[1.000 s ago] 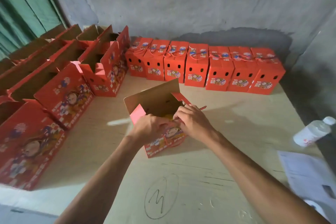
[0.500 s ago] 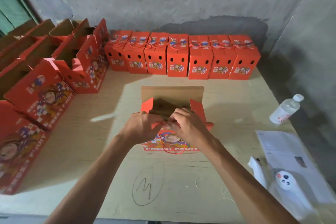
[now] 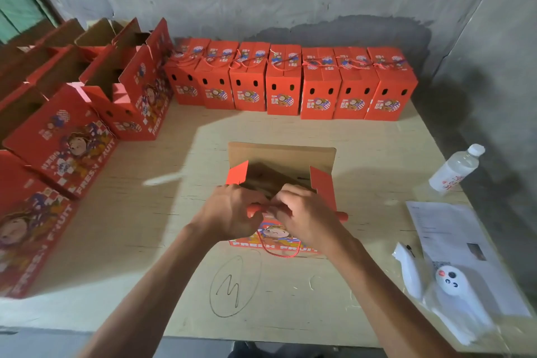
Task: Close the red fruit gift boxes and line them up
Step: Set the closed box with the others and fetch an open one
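Both hands [image 3: 261,213] pinching glossy red cardboard box [image 3: 280,197] front flap, brown corrugated lid upright

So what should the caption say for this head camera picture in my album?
Both hands, left and right, fold an open red box before closed boxes.

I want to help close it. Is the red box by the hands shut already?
No, the red cardboard box under both hands has its brown back flap standing up.

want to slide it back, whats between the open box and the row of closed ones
Head view: only bare table between the open box and the row of closed boxes.
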{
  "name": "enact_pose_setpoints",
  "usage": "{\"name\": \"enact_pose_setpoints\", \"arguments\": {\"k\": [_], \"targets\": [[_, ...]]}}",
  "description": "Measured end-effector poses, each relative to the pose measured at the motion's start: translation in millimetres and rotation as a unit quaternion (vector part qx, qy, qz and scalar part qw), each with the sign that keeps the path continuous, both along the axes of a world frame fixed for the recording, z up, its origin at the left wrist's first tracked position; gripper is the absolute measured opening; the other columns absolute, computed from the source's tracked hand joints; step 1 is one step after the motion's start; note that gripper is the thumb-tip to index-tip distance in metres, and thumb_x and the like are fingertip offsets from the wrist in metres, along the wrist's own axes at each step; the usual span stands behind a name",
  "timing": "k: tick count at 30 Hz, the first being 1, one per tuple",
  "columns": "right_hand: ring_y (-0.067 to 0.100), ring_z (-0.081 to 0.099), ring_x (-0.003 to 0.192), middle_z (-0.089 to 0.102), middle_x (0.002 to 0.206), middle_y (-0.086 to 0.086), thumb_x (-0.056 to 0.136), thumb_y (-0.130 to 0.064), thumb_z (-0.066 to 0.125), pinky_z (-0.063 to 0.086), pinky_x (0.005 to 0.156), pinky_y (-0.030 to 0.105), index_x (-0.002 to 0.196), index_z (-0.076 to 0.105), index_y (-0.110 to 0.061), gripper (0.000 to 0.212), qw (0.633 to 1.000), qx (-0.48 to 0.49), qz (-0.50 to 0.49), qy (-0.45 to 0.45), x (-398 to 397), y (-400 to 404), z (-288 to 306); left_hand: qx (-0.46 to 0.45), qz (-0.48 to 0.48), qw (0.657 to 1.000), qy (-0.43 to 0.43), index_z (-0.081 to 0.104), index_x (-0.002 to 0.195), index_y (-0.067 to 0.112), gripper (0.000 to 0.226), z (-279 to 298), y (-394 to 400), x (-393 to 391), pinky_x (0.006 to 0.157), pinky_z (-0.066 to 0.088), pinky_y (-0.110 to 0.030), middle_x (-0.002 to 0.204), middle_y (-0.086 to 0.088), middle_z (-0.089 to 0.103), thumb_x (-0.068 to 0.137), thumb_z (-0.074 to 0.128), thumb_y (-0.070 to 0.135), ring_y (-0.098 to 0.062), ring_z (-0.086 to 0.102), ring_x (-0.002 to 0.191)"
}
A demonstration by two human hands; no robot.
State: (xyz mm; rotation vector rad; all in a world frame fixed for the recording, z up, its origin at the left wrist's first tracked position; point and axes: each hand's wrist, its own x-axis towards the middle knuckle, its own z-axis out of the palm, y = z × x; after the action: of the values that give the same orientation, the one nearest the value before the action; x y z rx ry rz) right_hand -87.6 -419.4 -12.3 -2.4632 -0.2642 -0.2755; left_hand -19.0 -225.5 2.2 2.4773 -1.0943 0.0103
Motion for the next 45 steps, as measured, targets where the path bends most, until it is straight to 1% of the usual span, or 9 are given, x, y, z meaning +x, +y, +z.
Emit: {"name": "enact_pose_setpoints", "arguments": {"k": [7, 11, 14, 17, 22, 27, 32, 38, 45], "targets": [[0.007, 0.051, 0.057, 0.055, 0.064, -0.007, 0.102, -0.045, 0.058, 0.039, 0.056, 0.028, 0.074, 0.063, -0.022, 0.036, 0.992, 0.074, -0.037, 0.095, 2.7, -14.8, 20.9, -0.128, 0.004, 0.970, 0.205, 0.075, 0.103, 0.025, 0.016, 12.1, 1.6, 2.8, 0.071, 0.049, -0.027, 0.084, 0.007, 0.071, 0.100, 0.062, 0.034, -0.016, 0.061, 0.076], [0.009, 0.042, 0.043, 0.050, 0.050, -0.003, 0.102, -0.046, 0.055, 0.030, 0.046, 0.027, 0.062, 0.056, -0.015, 0.050, 0.977, 0.040, -0.144, 0.149, 24.0, -65.5, 26.0, -0.207, 0.170, 0.948, 0.169, 0.067, 0.100, 0.015, 0.015, 18.8, -7.7, 33.2, 0.068, 0.045, -0.028, 0.083, 0.006, 0.068, 0.103, 0.055, 0.024, -0.014, 0.061, 0.075], [0.016, 0.059, 0.054, 0.066, 0.064, 0.007, 0.103, -0.040, 0.056, 0.040, 0.057, 0.029, 0.075, 0.063, -0.006, 0.045, 0.954, 0.029, -0.176, 0.242, 36.9, -94.5, 8.2, -0.082, 0.301, 0.929, 0.200, 0.062, 0.111, 0.004, 0.020, 8.5, -13.0, 63.1, 0.079, 0.052, -0.039, 0.104, -0.016, 0.070, 0.103, 0.046, 0.013, -0.034, 0.065, 0.093], [0.011, 0.071, 0.062, 0.075, 0.070, 0.000, 0.092, -0.030, 0.076, 0.048, 0.057, 0.023, 0.084, 0.070, -0.016, 0.017, 0.935, 0.051, -0.155, 0.315, 37.6, -100.1, -19.6, 0.086, 0.242, 0.914, 0.313, 0.067, 0.121, 0.009, 0.025, -11.1, -8.4, 66.3, 0.083, 0.051, -0.034, 0.115, -0.011, 0.069, 0.099, 0.061, 0.020, -0.030, 0.065, 0.107], [0.010, 0.069, 0.051, 0.074, 0.063, 0.000, 0.084, -0.025, 0.085, 0.049, 0.047, 0.022, 0.083, 0.072, -0.016, 0.016, 0.923, 0.117, -0.194, 0.310, 33.3, -99.9, -45.8, 0.039, 0.160, 0.841, 0.515, 0.073, 0.105, 0.007, 0.017, -29.3, 6.3, 62.1, 0.082, 0.051, -0.038, 0.096, -0.010, 0.070, 0.093, 0.070, 0.019, -0.026, 0.064, 0.089], [0.021, 0.070, 0.085, 0.075, 0.087, 0.002, 0.101, -0.043, 0.057, 0.051, 0.074, 0.034, 0.088, 0.069, -0.013, 0.035, 0.940, -0.040, -0.185, 0.283, 46.4, -94.8, -49.5, 0.067, 0.237, 0.761, 0.600, 0.063, 0.111, 0.013, 0.028, -17.0, -4.7, 79.0, 0.059, 0.058, -0.026, 0.089, -0.005, 0.076, 0.095, 0.071, 0.034, -0.018, 0.073, 0.069], [0.025, 0.063, 0.085, 0.069, 0.089, 0.003, 0.102, -0.045, 0.055, 0.039, 0.068, 0.032, 0.090, 0.059, -0.016, 0.031, 0.953, -0.110, -0.151, 0.240, 44.3, -93.2, -51.4, 0.175, 0.172, 0.856, 0.455, 0.061, 0.126, 0.015, 0.049, -17.8, -6.8, 71.2, 0.074, 0.054, -0.030, 0.107, -0.002, 0.071, 0.090, 0.074, 0.045, -0.022, 0.070, 0.094], [0.028, 0.055, 0.054, 0.057, 0.074, -0.002, 0.097, -0.031, 0.066, 0.035, 0.047, 0.031, 0.086, 0.050, -0.015, 0.025, 0.977, -0.109, -0.181, -0.008, 2.8, -77.6, -85.3, -0.074, 0.127, 0.982, 0.118, 0.063, 0.086, 0.017, 0.008, -75.8, 1.7, 0.4, 0.076, 0.052, -0.042, 0.083, 0.003, 0.068, 0.091, 0.070, 0.020, -0.021, 0.062, 0.080], [0.026, 0.049, 0.057, 0.057, 0.067, -0.004, 0.097, -0.035, 0.054, 0.027, 0.053, 0.030, 0.078, 0.049, -0.021, 0.024, 0.948, -0.104, -0.294, 0.061, 17.6, -61.5, -81.5, -0.320, 0.264, 0.908, 0.059, 0.049, 0.090, 0.020, 0.010, -89.4, -23.5, -7.7, 0.068, 0.044, -0.040, 0.082, 0.004, 0.052, 0.099, 0.049, 0.025, -0.022, 0.049, 0.075]]}}
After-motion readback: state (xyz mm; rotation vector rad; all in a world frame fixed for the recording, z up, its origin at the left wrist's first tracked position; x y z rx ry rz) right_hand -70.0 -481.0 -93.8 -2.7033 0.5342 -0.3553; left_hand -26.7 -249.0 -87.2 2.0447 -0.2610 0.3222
